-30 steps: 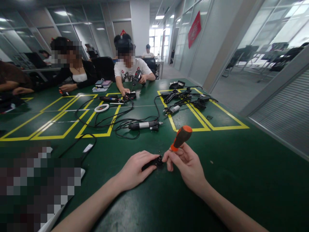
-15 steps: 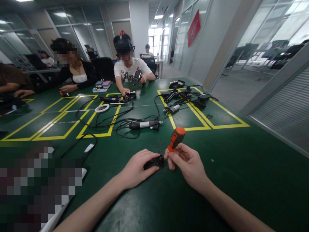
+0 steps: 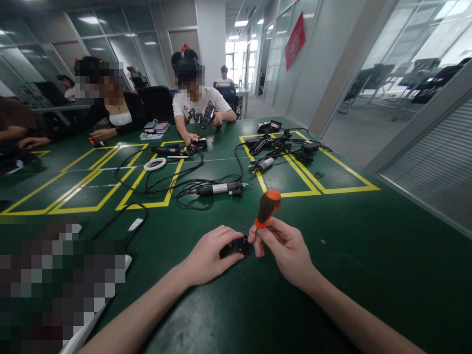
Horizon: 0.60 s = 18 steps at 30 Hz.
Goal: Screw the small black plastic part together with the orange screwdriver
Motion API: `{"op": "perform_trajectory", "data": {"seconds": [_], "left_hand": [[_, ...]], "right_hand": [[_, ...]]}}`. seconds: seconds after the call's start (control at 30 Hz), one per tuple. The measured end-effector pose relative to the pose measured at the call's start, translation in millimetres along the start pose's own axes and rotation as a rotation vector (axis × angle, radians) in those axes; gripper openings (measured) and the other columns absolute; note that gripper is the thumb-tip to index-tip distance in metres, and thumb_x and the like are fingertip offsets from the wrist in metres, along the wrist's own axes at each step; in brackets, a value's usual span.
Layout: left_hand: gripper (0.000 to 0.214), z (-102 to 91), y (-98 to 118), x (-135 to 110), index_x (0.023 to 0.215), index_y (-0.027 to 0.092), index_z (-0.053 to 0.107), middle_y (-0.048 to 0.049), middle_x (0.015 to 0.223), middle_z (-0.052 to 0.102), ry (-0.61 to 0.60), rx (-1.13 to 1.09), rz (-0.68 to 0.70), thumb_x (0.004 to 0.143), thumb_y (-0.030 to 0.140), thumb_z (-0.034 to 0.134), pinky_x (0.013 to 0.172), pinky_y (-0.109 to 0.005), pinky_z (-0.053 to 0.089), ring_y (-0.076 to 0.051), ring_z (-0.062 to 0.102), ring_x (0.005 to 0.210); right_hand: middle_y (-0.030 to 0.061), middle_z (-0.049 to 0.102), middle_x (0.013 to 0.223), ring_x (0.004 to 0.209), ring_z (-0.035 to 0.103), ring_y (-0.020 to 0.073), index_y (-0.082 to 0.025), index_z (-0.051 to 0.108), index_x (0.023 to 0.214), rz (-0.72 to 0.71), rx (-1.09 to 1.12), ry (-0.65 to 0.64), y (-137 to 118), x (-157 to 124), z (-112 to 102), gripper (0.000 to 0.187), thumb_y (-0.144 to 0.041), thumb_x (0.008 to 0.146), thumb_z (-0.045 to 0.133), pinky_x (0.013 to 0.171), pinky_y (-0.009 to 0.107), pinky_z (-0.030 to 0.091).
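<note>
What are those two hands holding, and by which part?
The right hand holds a screwdriver at its handle's lower end; the left hand holds a small black part by its sides.

Orange-and-black screwdriver (image 3: 268, 207) in right fingers (image 3: 271, 239)

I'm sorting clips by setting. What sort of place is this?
Probably an office used as a workshop: glass partitions, a green table with yellow tape, and a power drill at its far side.
</note>
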<state>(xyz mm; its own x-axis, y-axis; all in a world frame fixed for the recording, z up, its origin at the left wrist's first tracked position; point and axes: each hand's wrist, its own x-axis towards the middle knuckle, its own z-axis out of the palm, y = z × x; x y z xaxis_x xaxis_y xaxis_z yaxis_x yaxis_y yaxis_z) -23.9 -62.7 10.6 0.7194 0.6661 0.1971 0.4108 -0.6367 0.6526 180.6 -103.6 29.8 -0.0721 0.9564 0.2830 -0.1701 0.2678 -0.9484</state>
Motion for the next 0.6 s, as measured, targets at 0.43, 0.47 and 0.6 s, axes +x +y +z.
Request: {"op": "perform_trajectory", "data": {"seconds": [0.43,0.47,0.6], "left_hand": [[0.022,-1.5,0.7,0.6,0.118,0.02,0.067,-0.0052,0.108,0.069,-0.02,0.005,0.008,0.097,0.025,0.07,0.085,-0.032,0.049,-0.02,0.06,0.097],[0.022,-1.2,0.2,0.5,0.118,0.02,0.067,-0.0052,0.109,0.07,-0.017,0.001,0.008,0.097,0.025,0.07,0.086,-0.032,0.049,-0.02,0.061,0.097],[0.023,-0.2,-1.9,-0.1,0.117,0.02,0.067,-0.0043,0.105,0.071,0.003,0.0,0.004,0.096,0.026,0.072,0.085,-0.032,0.049,-0.02,0.061,0.094]], "right_hand": [[0.0007,0.066,0.077,0.051,0.059,0.0076,-0.018,0.073,0.085,-0.099,0.003,0.051,1.7,-0.8,1.1,0.021,-0.038,0.092,0.075,0.049,0.021,0.05],[0.0014,0.065,0.08,0.051,0.059,0.0077,-0.018,0.075,0.085,-0.112,-0.012,0.057,0.5,-0.2,0.8,0.022,-0.039,0.093,0.075,0.048,0.021,0.05],[0.0017,0.064,0.078,0.05,0.059,0.009,-0.018,0.075,0.082,-0.104,-0.049,0.057,-1.2,0.9,-0.2,0.028,-0.042,0.095,0.07,0.046,0.024,0.049]]}}
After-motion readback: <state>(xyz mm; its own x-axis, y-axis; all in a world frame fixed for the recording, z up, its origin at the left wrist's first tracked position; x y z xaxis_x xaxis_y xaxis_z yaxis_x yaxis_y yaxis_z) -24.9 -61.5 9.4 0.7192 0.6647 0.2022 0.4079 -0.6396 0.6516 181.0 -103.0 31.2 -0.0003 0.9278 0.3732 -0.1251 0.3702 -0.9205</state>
